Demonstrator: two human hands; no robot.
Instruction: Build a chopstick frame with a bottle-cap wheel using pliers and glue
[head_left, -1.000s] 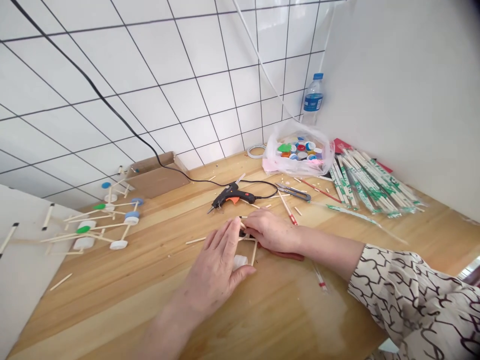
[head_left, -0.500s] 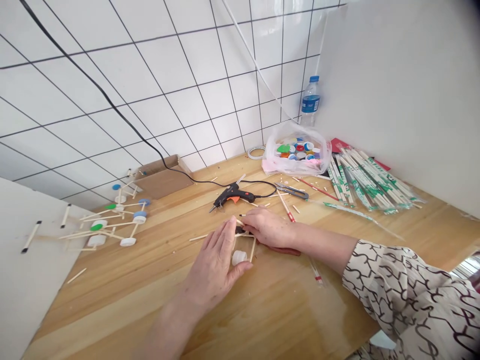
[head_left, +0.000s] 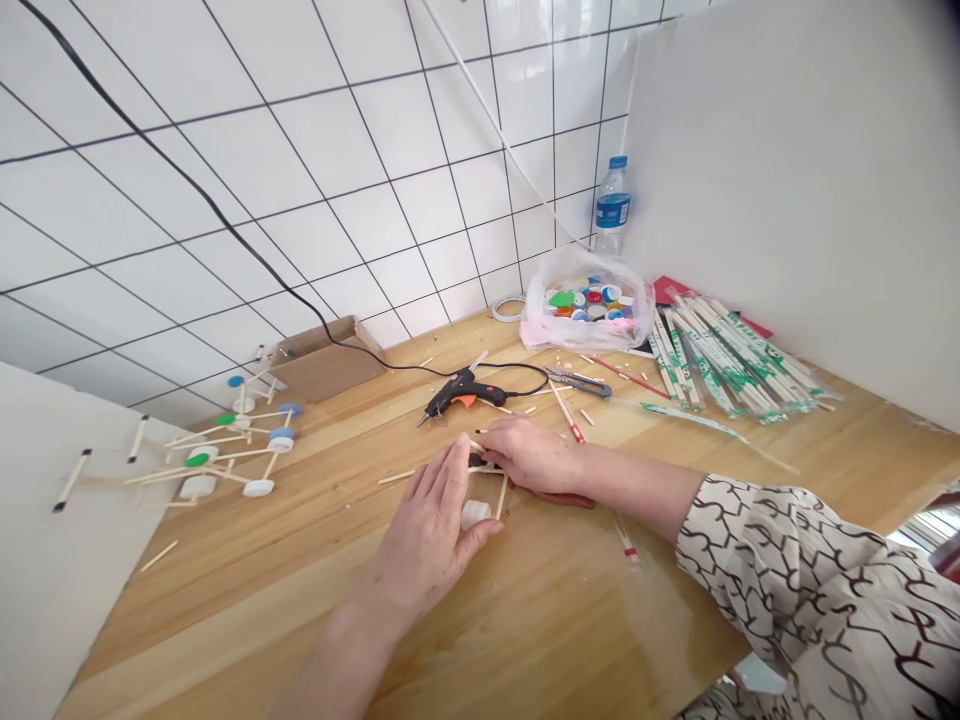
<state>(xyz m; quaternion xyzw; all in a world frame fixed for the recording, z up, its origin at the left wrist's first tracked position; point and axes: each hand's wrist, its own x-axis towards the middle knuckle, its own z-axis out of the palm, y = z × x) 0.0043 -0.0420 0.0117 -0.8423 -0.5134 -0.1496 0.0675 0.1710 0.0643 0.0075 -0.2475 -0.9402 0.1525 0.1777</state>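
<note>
A small frame of thin wooden sticks (head_left: 499,497) lies on the table under both hands, with a white bottle cap (head_left: 474,514) at its near end. My left hand (head_left: 427,535) rests over the frame, fingertips at its far joint and thumb beside the cap. My right hand (head_left: 531,455) comes in from the right and pinches the same joint from the other side. A dark blob (head_left: 480,461) shows at that joint, partly hidden by my fingers. One loose end of stick (head_left: 396,477) pokes out to the left.
A black glue gun (head_left: 461,393) lies just beyond my hands, its cord running to the wall. Farther back are a plastic bag of bottle caps (head_left: 589,305) and bundled chopsticks (head_left: 727,360). Stick models with caps (head_left: 217,450) stand left, partly on a white board (head_left: 67,560).
The view has drifted, so the table sits a little differently in the picture. Both hands stay on the frame at the same joint, and nothing has been let go.
</note>
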